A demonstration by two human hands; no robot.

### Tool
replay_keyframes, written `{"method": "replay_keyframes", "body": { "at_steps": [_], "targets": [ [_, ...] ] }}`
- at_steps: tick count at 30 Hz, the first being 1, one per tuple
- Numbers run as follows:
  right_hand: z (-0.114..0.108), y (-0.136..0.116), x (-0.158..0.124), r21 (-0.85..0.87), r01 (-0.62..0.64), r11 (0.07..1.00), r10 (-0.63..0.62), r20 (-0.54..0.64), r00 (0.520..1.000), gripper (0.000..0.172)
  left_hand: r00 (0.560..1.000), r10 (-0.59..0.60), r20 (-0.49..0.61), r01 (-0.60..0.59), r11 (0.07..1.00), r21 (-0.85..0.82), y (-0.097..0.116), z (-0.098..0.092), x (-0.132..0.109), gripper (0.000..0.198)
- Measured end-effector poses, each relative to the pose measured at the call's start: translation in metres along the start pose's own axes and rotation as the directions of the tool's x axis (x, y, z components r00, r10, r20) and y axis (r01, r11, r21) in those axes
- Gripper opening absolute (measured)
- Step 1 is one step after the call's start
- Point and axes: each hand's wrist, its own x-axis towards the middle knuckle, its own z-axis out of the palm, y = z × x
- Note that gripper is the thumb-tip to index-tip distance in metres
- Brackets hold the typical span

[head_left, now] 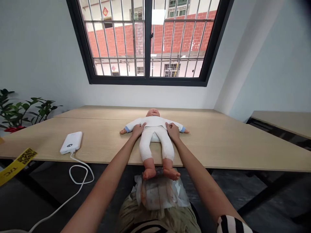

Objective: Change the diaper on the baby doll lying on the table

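A baby doll (153, 121) in a white top with blue cuffs lies face up on the wooden table, arms spread, its bare feet past the front edge. White pants (145, 145) cover its legs. My left hand (138, 129) is closed at the left side of the doll's waist, fingers pinching the hem of the white top. On the other side, my right hand (172, 130) is closed on the same hem. Part of a white cloth (155, 138) shows between the doll's thighs.
A white power bank (72, 142) with a white cable (82, 181) sits on the table (218, 142) at the left. A plant (21, 111) stands far left, near a yellow tag (17, 166). Clear plastic (160, 193) rests on my lap. A barred window is ahead.
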Motion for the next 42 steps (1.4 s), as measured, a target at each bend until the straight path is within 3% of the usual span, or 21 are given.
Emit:
{"method": "replay_keyframes", "body": {
  "at_steps": [5,9,13,16,22,30,42],
  "targets": [
    [-0.002,0.007,0.002,0.040,0.097,0.994,-0.098,0.013,0.995,0.036,0.998,0.056,-0.041,-0.051,0.992,0.117,0.004,-0.008,-0.008,0.051],
    [-0.004,0.010,0.004,0.142,0.139,0.980,-0.145,0.037,0.989,0.023,0.978,0.144,-0.152,-0.114,0.975,0.192,0.010,-0.012,-0.014,0.044],
    [-0.005,0.013,0.005,0.320,0.163,0.933,-0.195,0.071,0.978,0.015,0.926,0.319,-0.200,-0.304,0.947,0.104,0.011,-0.015,-0.015,0.031],
    [-0.006,0.019,0.006,0.358,0.184,0.916,-0.234,0.104,0.967,0.018,0.902,0.385,-0.193,-0.386,0.922,0.033,0.009,-0.015,-0.014,0.029],
    [-0.006,0.029,0.009,0.194,0.271,0.943,-0.284,0.045,0.958,0.018,0.899,0.390,-0.198,-0.394,0.919,0.022,0.003,-0.011,-0.015,0.028],
    [-0.002,0.032,0.008,0.070,0.329,0.942,-0.334,0.067,0.940,0.021,0.906,0.373,-0.200,-0.364,0.928,0.083,0.003,-0.006,-0.011,0.028],
    [0.000,0.030,0.008,0.014,0.249,0.968,-0.249,0.012,0.968,0.015,0.926,0.332,-0.180,-0.305,0.938,0.163,0.006,-0.001,-0.005,0.025]
  ]
}}
